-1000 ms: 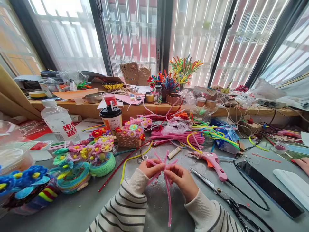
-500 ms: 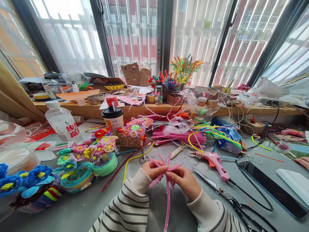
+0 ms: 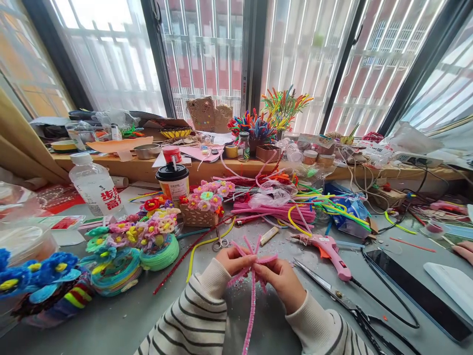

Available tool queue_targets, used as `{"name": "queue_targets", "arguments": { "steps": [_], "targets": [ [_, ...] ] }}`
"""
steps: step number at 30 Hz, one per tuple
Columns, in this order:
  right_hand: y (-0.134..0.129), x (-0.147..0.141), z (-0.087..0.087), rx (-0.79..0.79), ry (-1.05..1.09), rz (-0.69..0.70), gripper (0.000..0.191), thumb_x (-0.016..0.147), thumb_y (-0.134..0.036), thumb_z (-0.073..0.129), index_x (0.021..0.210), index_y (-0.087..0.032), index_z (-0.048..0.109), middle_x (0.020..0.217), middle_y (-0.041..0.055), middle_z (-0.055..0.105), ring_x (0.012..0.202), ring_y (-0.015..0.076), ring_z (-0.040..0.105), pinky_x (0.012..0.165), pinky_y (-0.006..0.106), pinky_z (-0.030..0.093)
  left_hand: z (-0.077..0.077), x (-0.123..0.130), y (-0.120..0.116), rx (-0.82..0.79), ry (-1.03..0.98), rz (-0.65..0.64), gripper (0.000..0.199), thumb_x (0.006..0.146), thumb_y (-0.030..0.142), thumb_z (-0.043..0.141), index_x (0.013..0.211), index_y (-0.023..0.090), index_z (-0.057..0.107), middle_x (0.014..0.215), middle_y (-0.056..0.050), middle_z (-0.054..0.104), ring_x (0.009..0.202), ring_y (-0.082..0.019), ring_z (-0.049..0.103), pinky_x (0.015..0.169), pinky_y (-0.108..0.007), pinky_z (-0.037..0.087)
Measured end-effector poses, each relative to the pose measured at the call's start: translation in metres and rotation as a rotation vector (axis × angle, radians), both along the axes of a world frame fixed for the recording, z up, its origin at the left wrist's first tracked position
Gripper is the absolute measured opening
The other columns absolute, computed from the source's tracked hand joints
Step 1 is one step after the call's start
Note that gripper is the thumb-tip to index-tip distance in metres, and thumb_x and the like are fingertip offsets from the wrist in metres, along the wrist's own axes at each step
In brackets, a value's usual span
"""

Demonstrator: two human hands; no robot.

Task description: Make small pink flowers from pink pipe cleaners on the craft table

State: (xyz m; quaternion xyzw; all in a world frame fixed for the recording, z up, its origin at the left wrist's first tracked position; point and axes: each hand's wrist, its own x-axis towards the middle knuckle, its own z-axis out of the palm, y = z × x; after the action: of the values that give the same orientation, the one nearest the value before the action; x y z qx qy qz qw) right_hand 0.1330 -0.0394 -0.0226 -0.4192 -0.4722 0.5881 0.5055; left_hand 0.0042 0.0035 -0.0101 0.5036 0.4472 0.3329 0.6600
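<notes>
We had the pink star [image 3: 253, 274] of fuzzy strands in front of us, low in the middle of the view, over the grey table [image 3: 121, 328] and between both hands. The left hand [image 3: 233, 260] was closed in a pinch, thumb and fingers gripping the star left of its centre; the right hand [image 3: 284, 279] pinched it just right of the centre, by the base of a spoke [image 3: 270, 258]. Whether the two hands touched behind the strands we could not tell.

As for how far along it was, we judged the strands already gathered at one middle point, since several short spokes fanned out from there to the sides and away from us. One long strand [image 3: 252, 308] hung from the centre down toward us, far longer than the spokes and not bent in among them, so we took the piece to be only part worked. How firmly the middle was fastened we could not make out, as the fingers covered much of it.

Around it, the long scissors [image 3: 338, 294] lay near the right hand, with the pink glue gun [image 3: 328, 251] beyond them, and the small scissors [image 3: 219, 240] lay just past the left hand. A bundle of pink stems [image 3: 277, 213] lay farther back, near a box [image 3: 199, 218] of pink flowers [image 3: 207, 195] already made up. At the right edge we saw part of another person's hand [image 3: 466, 251], well apart from the star
</notes>
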Motion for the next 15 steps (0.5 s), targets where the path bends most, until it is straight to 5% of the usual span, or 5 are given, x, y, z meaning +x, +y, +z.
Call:
{"name": "queue_targets", "arguments": {
  "steps": [7, 15],
  "targets": [
    [-0.012, 0.018, 0.007, 0.099, -0.212, -0.124, 0.022, 0.063, -0.035, 0.056, 0.071, -0.014, 0.058, 0.065, 0.0024, 0.058, 0.059, 0.0132, 0.051, 0.053, 0.022, 0.039, 0.008, -0.005, 0.006, 0.036, -0.049, 0.196, 0.033, 0.040, 0.038, 0.067, 0.055, 0.012, 0.053, 0.035, 0.006, 0.045, 0.030, -0.004, 0.037, 0.034, -0.018, 0.025],
    [-0.099, 0.121, -0.010, 0.115, -0.947, -0.539, 0.023, 0.065, -0.039, 0.050, 0.080, -0.022, 0.056, 0.076, 0.0029, 0.061, 0.066, 0.0172, 0.057, 0.057, 0.021, 0.045, 0.011, -0.013, 0.011, 0.095, -0.215, 0.437, 0.037, 0.039, 0.040, 0.066, 0.059, 0.013, 0.052, 0.032, 0.010, 0.038, 0.028, -0.001, 0.030, 0.031, -0.015, 0.016]
  ]
}}
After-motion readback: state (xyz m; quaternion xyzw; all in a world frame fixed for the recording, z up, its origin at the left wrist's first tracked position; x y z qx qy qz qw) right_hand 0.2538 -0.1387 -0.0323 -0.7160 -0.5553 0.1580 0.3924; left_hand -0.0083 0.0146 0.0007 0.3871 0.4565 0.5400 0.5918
